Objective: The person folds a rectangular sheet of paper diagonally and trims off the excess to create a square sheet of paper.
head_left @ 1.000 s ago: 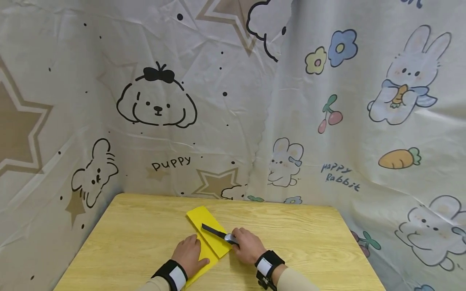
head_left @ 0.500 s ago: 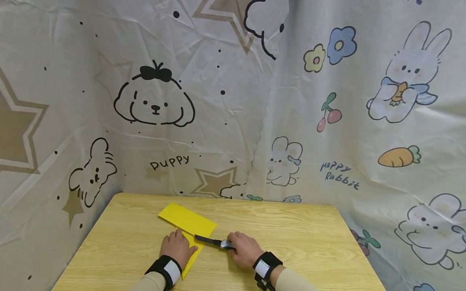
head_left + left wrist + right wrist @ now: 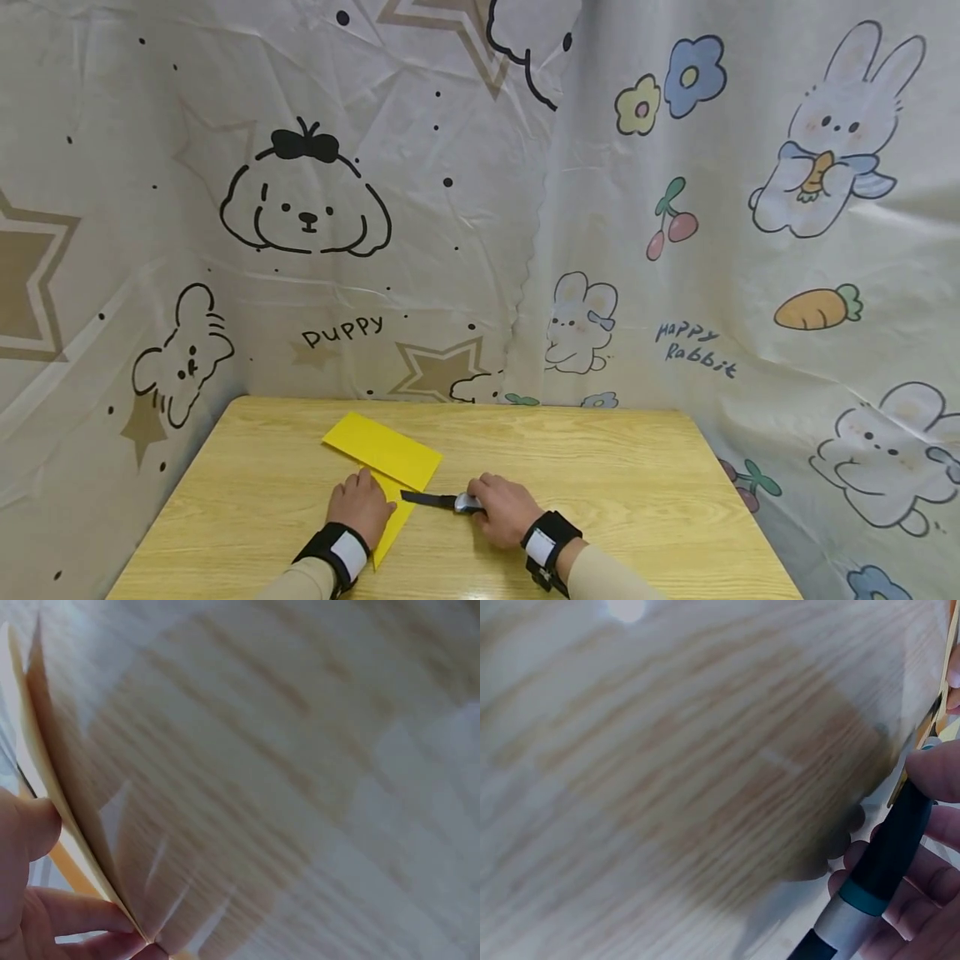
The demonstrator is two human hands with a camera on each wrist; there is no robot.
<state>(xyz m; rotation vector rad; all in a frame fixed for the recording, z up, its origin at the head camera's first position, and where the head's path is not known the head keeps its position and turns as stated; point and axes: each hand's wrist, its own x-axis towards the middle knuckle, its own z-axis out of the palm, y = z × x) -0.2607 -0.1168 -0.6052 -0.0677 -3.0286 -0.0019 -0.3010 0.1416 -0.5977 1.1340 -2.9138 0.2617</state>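
Observation:
Two yellow pieces of paper or card lie on the wooden table, the upper strip point(image 3: 382, 450) slanting across the far end of the lower piece point(image 3: 392, 525). My left hand point(image 3: 360, 508) rests on the lower piece, thumb near its right edge. In the left wrist view its thumb and fingers touch the sheet's edge point(image 3: 67, 817). My right hand point(image 3: 506, 508) grips a utility knife point(image 3: 442, 502), its dark blade extended leftward to the lower piece near the left thumb. In the right wrist view the dark, silver-banded handle point(image 3: 885, 855) lies between thumb and fingers.
The light wooden table point(image 3: 600, 467) ends at a back edge against a curtain point(image 3: 465, 250) printed with cartoon animals. Both wrists carry black straps point(image 3: 551, 542). Glare and reflections show on the tabletop in the wrist views.
The upper strip has swung and shifted left from its earlier steeper slant. My left hand has moved left with the lower piece. The knife blade now lies lower and flatter.

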